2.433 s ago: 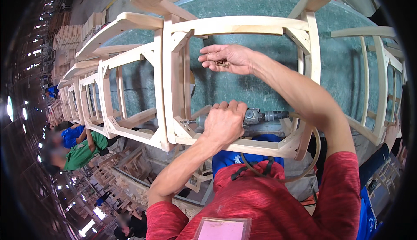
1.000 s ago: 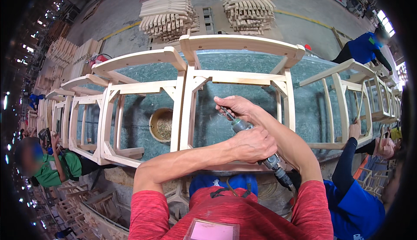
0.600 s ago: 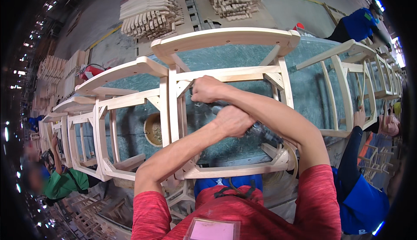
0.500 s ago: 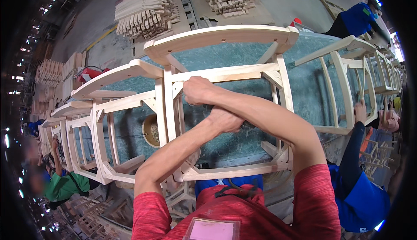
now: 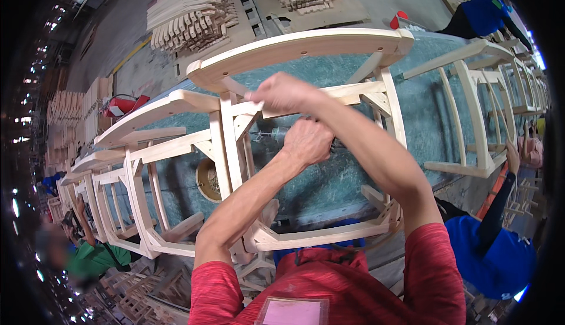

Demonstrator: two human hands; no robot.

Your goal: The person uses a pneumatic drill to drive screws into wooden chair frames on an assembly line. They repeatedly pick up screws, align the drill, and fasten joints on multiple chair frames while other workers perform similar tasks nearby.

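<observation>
A pale wooden chair frame (image 5: pixel 329 240) stands in front of me on the green-topped workbench (image 5: pixel 306 201), its curved top rail (image 5: pixel 294 51) on the far side. My left hand (image 5: pixel 309 141) is closed around a power screwdriver (image 5: pixel 276 134). Its thin bit points left, toward the wooden corner block (image 5: pixel 244 124) at the frame's far left corner; whether they touch is unclear. Above it, my right hand (image 5: pixel 285 92) crosses over to the far rail by that same corner. That hand is smeared by motion, so its grip is unclear.
More chair frames stand close on the left (image 5: pixel 141 201) and right (image 5: pixel 471 119). A round tub (image 5: pixel 208 179) sits on the bench behind the left legs. Stacked wooden parts (image 5: pixel 191 16) lie beyond. People in blue (image 5: pixel 491 254) and green (image 5: pixel 97 257) work alongside.
My right hand has lifted off the corner block, moving up and away. My left hand has risen slightly, and the screwdriver's bit now shows. The chair frame sits slightly differently in view.
</observation>
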